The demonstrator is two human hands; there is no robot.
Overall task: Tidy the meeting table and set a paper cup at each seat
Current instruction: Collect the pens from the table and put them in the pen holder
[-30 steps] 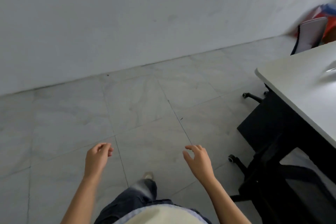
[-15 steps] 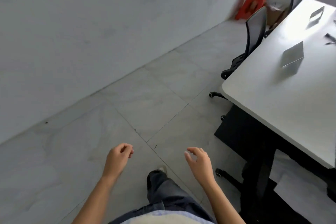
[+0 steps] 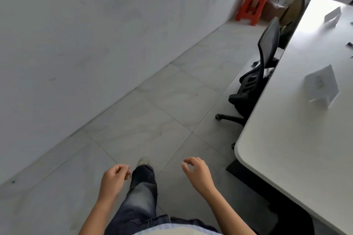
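You get soft, even light, dimmer on the wall point(image 3: 76, 44). Glare washes out the far end of the surface point(image 3: 321, 17), and deep shadow sits beneath its near edge. The red stool point(image 3: 250, 8) beyond is smeared by motion blur. Floor point(image 3: 172, 101) lines bow toward the frame edges.

No text, label, brand or number can be read. The tent card point(image 3: 322, 86) near the left edge of the table point(image 3: 286, 158) bears faint grey marks, too blurred to make out.
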